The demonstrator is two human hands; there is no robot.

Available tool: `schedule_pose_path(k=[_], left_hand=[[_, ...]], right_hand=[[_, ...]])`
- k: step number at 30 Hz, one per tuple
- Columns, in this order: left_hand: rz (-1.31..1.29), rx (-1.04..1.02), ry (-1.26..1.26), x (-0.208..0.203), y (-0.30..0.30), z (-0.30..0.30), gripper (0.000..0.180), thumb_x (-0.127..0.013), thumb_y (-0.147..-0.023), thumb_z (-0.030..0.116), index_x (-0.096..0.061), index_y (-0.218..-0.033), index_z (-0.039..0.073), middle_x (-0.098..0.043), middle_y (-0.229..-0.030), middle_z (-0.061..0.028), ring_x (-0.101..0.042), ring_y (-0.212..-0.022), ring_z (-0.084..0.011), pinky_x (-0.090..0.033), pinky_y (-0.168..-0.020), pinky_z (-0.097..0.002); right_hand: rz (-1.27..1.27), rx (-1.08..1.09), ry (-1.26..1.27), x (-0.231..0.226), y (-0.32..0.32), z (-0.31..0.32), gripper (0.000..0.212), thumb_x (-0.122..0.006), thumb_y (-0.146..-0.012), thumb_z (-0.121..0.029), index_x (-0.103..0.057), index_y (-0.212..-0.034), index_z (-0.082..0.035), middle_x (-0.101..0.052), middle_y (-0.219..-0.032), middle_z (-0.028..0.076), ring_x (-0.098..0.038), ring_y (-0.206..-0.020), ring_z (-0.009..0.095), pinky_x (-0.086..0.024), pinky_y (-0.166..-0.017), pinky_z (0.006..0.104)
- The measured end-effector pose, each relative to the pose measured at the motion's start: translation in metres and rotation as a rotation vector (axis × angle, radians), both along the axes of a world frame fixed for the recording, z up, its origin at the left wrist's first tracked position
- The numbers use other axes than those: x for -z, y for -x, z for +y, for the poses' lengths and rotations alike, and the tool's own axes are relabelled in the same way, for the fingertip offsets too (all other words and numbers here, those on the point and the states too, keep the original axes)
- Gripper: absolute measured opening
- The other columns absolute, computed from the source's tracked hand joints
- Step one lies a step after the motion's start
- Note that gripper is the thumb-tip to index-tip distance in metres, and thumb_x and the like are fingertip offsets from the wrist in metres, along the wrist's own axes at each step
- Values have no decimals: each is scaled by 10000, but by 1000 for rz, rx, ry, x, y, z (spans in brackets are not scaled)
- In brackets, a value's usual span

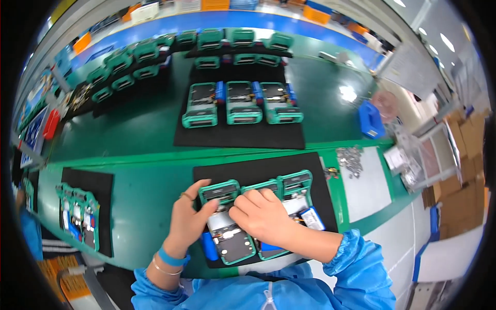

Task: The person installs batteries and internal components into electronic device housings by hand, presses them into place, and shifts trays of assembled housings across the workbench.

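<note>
Three green-framed handheld devices with exposed insides lie side by side on a black mat in front of me. My left hand (186,219) is at the upper left corner of the left device (238,248), its thumb and index finger spread apart against the frame. Over the same device, my right hand (262,217) has its fingers curled down and pressed together near the upper inside part. What those fingertips hold is hidden beneath them. The middle device (266,187) is partly covered by my right hand. A blue battery-like block (312,218) lies by the right device (297,183).
Beyond a green ridge, three similar open devices (244,103) rest on another black mat (232,137), with more green housings (147,50) behind. Small metal parts (351,160) lie on a white sheet (369,191) at right. More devices (77,217) lie at left.
</note>
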State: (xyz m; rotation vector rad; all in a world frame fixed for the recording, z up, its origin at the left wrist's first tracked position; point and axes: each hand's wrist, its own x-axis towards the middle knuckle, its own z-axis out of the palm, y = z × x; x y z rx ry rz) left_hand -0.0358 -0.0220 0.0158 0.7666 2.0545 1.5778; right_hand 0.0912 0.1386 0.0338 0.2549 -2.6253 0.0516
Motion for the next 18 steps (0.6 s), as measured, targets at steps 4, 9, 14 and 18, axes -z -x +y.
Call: schedule_pose_path(k=[4,9,14,18], left_hand=[[-167,38,6,0,22,-7,457,-665,-853,48,-556,-1292,-16,-654,-1135,-127,-597,-1067,-191,-459,-959,-324],[676,7,108,-30,-12,3,580,-703,-754,25,-530,-1307,36,-462,-1368,-178,-428,-1291,-385,-343,-1093,-461],[783,638,59,-40,-89,32,647,-827,-659,313,-603,-1220,82,-558,-1170,-123,-530,-1089,-331,-413,-945,-477],[781,713,103,-14,-108,41,561,-814,-703,266,-618,-1193,76,-559,-1113,-117,-537,-1056,-300,-437,-918,-425]], right_hand=[[124,165,167,-18,-37,43,118,-649,-712,-152,-599,-819,-165,-547,-790,8,-543,-790,235,-414,-680,380],[161,637,414,10,-121,139,83,-627,-859,-15,-631,-941,-28,-626,-887,145,-595,-848,346,-471,-759,435],[158,911,667,43,-179,187,73,-615,-880,-22,-649,-940,1,-650,-876,164,-644,-776,309,-511,-691,361],[12,976,707,38,-171,193,110,-670,-847,-94,-653,-893,5,-661,-889,166,-653,-778,308,-520,-698,382]])
